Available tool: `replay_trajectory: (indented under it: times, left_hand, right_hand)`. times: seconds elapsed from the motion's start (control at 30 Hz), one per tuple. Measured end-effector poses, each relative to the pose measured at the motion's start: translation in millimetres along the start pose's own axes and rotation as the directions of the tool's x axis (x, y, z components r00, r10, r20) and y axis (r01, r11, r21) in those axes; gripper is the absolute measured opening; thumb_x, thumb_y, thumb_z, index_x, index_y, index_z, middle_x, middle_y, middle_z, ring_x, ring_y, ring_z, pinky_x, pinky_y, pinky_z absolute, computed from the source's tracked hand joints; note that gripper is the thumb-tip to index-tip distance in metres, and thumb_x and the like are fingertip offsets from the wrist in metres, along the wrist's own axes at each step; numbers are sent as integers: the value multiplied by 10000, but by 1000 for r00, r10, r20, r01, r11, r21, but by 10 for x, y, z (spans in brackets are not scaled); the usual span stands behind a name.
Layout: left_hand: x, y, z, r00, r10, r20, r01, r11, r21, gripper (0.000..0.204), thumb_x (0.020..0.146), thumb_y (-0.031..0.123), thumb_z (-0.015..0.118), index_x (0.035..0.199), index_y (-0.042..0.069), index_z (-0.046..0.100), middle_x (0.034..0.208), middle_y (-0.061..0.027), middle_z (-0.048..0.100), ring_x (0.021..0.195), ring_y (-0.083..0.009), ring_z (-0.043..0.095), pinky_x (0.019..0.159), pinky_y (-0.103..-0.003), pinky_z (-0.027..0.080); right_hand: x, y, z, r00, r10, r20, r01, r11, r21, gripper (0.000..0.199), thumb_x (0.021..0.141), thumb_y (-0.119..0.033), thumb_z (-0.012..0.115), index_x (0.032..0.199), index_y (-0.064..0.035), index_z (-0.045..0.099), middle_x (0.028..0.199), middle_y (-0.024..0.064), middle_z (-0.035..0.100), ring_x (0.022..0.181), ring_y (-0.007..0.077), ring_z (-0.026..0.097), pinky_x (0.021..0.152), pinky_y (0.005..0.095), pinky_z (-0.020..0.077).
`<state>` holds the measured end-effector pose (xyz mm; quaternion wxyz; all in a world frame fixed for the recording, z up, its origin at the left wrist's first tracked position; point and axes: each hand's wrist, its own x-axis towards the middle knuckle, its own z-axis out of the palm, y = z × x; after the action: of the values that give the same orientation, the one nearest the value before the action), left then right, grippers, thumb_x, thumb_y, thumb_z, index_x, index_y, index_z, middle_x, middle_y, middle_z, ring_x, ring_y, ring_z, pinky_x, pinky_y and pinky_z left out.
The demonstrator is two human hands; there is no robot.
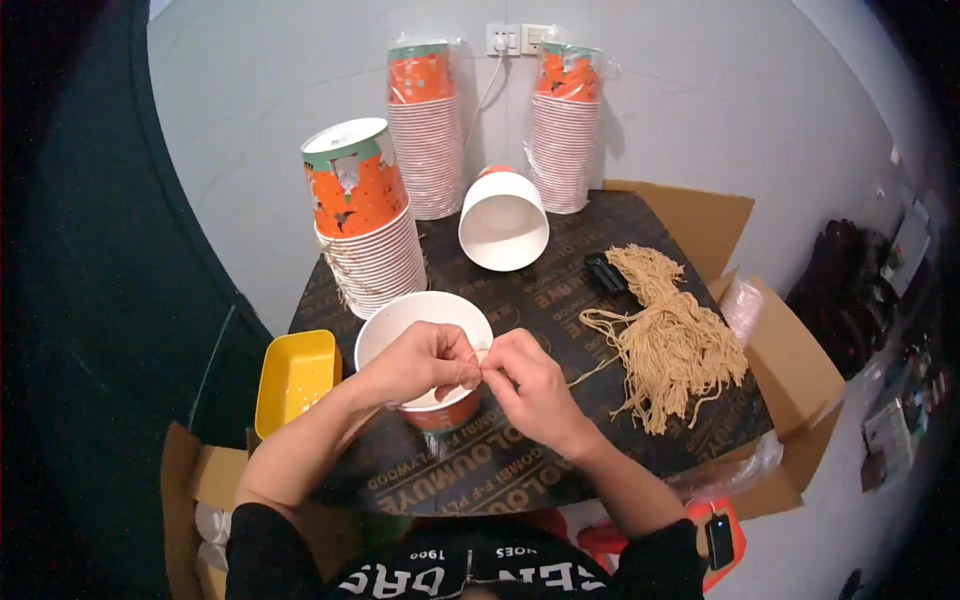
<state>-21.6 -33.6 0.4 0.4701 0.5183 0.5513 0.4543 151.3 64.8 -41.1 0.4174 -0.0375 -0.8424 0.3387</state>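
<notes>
- Both hands meet over the cup (425,318): left hand (420,362) and right hand (530,380) each pinch a thin string (482,358) at the cup's rim.
- Pinching it tight and close to the rim looks best, so it cannot slip.
- More string lies in a pile (670,335) to the right, well apart.

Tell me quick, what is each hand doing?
Left hand: fingers pinched shut at the rim of the paper cup, on something too small to tell.
Right hand: fingers pinched shut beside it, likewise.
</notes>
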Motion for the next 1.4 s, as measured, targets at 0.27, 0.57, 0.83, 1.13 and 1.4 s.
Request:
replay_trajectory:
  times: [0.27,0.57,0.83,1.13,1.4]
  left_hand:
    - [-19,20,-2,996,-82,-47,76,991,-108,94,850,-26,649,808,-17,566,729,-88,625,582,-116,569,524,-231,463]
    - [-61,0,36,1000,-10,-5,10,1000,23,95,839,-36,654,832,4,568,768,-49,625,656,-109,581,590,-241,470]
    - [-115,-9,289,914,370,-167,-170,723,669,107,819,21,648,852,-10,551,790,-171,613,712,-312,630,643,-369,512]
    - [-110,-80,304,784,615,-82,-260,445,857,116,816,52,665,834,8,559,787,-167,615,711,-356,635,602,-405,509]
    - [-125,-82,271,808,579,-104,-263,513,817,135,805,63,699,854,15,583,778,-165,635,684,-337,645,585,-395,512]
  right_hand:
    - [-78,-124,66,995,-90,-53,89,996,-10,45,849,-10,615,872,-5,576,907,139,557,780,321,610,674,392,502]
    - [-98,67,95,994,0,-109,-7,998,-64,136,855,-9,599,985,6,638,891,141,574,784,313,616,683,389,505]
    - [-84,83,106,996,-28,-88,24,999,-46,132,859,5,584,985,18,623,885,154,575,796,333,611,694,394,503]
    - [-9,91,53,990,139,-12,-134,974,181,185,920,-64,511,1057,32,590,873,173,617,770,301,630,694,384,503]
    - [-90,159,89,924,332,188,-379,855,353,101,916,-69,552,986,1,572,785,83,632,700,108,592,631,291,488]
